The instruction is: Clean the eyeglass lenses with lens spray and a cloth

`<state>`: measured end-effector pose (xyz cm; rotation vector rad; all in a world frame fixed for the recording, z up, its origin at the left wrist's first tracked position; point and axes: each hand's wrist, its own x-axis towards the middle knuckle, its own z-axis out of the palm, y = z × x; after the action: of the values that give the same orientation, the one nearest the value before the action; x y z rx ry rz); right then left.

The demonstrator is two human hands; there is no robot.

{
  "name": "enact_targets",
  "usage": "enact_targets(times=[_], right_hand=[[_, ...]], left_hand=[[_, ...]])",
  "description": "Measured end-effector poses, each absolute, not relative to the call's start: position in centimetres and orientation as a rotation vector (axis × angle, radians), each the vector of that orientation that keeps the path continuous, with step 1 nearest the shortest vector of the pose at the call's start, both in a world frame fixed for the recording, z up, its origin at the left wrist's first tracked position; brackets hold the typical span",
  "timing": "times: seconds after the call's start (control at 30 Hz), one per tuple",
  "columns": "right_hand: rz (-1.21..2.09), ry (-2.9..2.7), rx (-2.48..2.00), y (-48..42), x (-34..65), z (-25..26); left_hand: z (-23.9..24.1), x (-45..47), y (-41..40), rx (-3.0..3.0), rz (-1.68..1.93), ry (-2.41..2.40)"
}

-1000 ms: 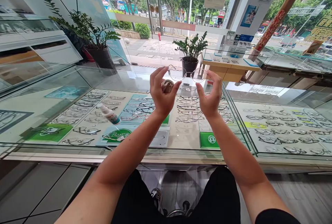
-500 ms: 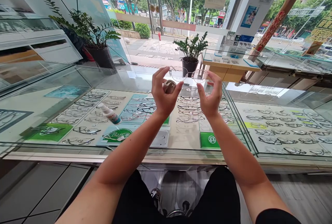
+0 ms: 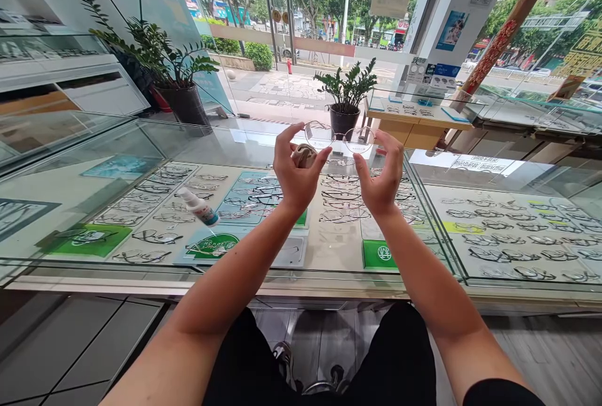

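Note:
A pair of thin-rimmed round eyeglasses (image 3: 339,137) is held up above the glass counter, between my two hands. My left hand (image 3: 297,164) grips the left side of the frame with its fingertips. Bunched in that same palm is a greyish-beige cloth (image 3: 305,155). On the other side, my right hand (image 3: 383,170) pinches the right edge of the frame, its thumb below the lens. A white spray bottle (image 3: 200,207) with a coloured label stands on the counter, left of my left forearm.
Under the glass counter top (image 3: 226,142) lie rows of eyeglasses (image 3: 345,196) and green cards (image 3: 376,254). Another display case (image 3: 522,224) adjoins on the right. Potted plants (image 3: 345,95) stand beyond the counter, before the window. My legs are below the counter's front edge.
The eyeglasses have tilted slightly and shifted a little to the left, with both hands still holding them. The spray bottle has stayed in place.

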<state>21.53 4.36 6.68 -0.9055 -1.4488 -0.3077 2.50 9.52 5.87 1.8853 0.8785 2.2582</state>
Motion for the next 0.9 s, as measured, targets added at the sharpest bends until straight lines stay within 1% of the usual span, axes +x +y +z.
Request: enact_targets(times=[0.13, 0.27, 0.47, 0.7, 0.9], right_hand=[[-0.346, -1.438, -0.852, 4.2, 21.4, 6.8], [-0.313, -1.439, -0.876, 4.3, 21.4, 6.8], [-0.252, -1.415, -0.868, 4.2, 21.3, 6.8], [-0.073, -1.271, -0.867, 4.4, 21.4, 7.2], [0.123, -1.227, -0.880, 4.2, 21.5, 7.7]], left_hand=[[5.9, 2.6, 9.4, 1.891, 2.295, 0.896], [5.9, 2.6, 9.5, 1.904, 2.343, 0.900], [5.6, 2.4, 9.9, 1.913, 2.273, 0.912], [4.9, 2.2, 10.7, 1.972, 2.335, 0.880], [4.8, 2.1, 10.9, 1.987, 2.307, 0.899]])
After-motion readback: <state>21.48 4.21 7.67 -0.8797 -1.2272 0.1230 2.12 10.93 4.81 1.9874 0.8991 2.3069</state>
